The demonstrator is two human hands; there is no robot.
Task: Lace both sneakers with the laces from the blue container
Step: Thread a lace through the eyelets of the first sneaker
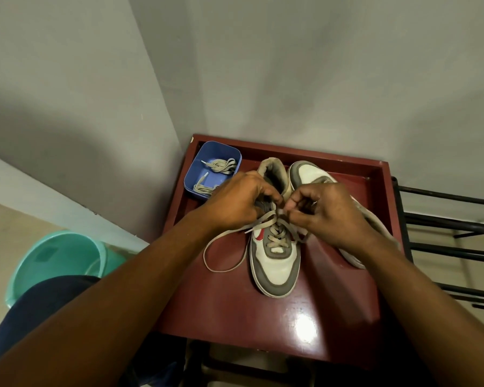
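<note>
Both lace (224, 268) ends are pinched by the left hand (235, 202) and right hand (327, 210) over the sneaker (274, 263). Slack looped below the left grip could be snagged, and the crossings pulled uneven. Beyond that grip, more lacing is kept in the blue container (207, 152).

Both arms reach forward — left hand (235, 203) and right hand (329, 212) close together, fingers (273, 195) pinching the lace (256, 227)

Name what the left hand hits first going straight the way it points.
Likely the right hand, pinching the beige lace right opposite, above the grey-and-white leather sneaker; depth unclear.
</note>
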